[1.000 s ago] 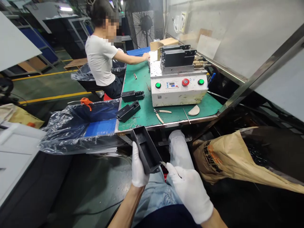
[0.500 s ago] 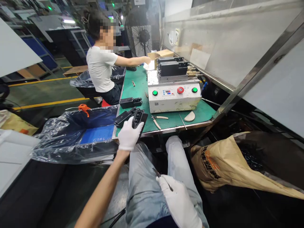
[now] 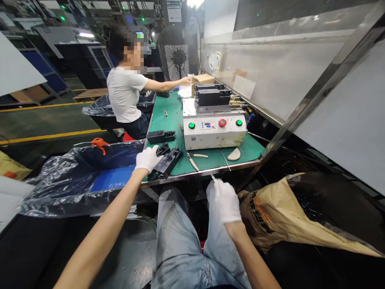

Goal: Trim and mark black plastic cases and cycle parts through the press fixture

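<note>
Moved: the left hand (image 3: 147, 158) has gone from above the lap to the near edge of the workbench, and the right hand (image 3: 225, 202) has risen from the thigh to above the right knee.

Hands: both wear white gloves and are well apart. I cannot tell whether the left is gripping or only resting on what it touches.

Left hand: its fingers (image 3: 155, 154) touch the black plastic tray (image 3: 168, 162), which sits on the green work mat (image 3: 168, 116) at the near edge, with a second black piece (image 3: 163, 149) against it.

Right hand: it pinches a slim metal blade (image 3: 213, 177), tip pointing up and away, just short of the bench edge.

Containers near the left hand: a bin lined with a clear plastic bag (image 3: 81, 180) stands beside the bench's left edge, its blue base showing white print. Orange-handled snips (image 3: 98, 142) lie on its far rim.

Containers near the right hand: a tan paper sack (image 3: 270, 216) lies open beside the right knee, holding a heap of small dark pieces (image 3: 309, 204).

Bench: a black fixture (image 3: 161, 137) lies near the left edge. Pliers (image 3: 192, 161) and a thin steel rod (image 3: 225, 160) lie in front of a white control machine (image 3: 215, 129).

Far end: a cardboard box (image 3: 204, 79) stands by the back of the bench, contents hidden. A co-worker's hand (image 3: 186, 81) rests on white material beside it.
</note>
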`<state>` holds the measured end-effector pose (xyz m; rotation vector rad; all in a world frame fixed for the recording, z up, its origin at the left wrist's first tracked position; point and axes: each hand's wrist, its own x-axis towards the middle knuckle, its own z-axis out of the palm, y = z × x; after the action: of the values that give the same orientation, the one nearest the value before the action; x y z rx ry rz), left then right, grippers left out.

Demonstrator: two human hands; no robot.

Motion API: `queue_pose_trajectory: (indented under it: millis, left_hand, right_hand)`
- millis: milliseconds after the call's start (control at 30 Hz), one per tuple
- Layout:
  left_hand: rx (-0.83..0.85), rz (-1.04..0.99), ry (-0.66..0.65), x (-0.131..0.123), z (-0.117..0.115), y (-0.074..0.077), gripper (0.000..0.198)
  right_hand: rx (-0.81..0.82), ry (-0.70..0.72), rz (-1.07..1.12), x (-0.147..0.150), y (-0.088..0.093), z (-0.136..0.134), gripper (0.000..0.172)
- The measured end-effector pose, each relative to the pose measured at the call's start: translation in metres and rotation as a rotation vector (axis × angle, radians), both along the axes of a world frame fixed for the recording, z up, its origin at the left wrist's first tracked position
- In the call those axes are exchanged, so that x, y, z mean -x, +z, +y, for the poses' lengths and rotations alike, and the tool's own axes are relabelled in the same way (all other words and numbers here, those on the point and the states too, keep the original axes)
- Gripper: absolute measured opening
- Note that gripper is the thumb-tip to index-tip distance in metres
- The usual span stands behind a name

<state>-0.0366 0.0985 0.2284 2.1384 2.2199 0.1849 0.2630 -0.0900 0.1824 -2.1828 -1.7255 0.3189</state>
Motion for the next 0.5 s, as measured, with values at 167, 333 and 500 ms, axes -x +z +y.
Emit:
queue_pose_trajectory:
  millis: [167,333,500]
  left_hand:
    - [0.052,-0.029,0.011,0.010,0.003,-0.002,0.066]
    - [0.009,-0.097,0.173,0.038,-0.016,0.001,0.074]
    - [-0.293,-0.526,0.368,0.059,-0.051,0.006,0.072]
  right_hand:
    - [0.082,-0.066,0.060,-0.007,0.000,0.060,0.032]
    - [0.070,-0.116,0.338,-0.015,-0.008,0.039,0.025]
    - [0.088,-0.163,0.907,-0.016,-0.012,0.050,0.039]
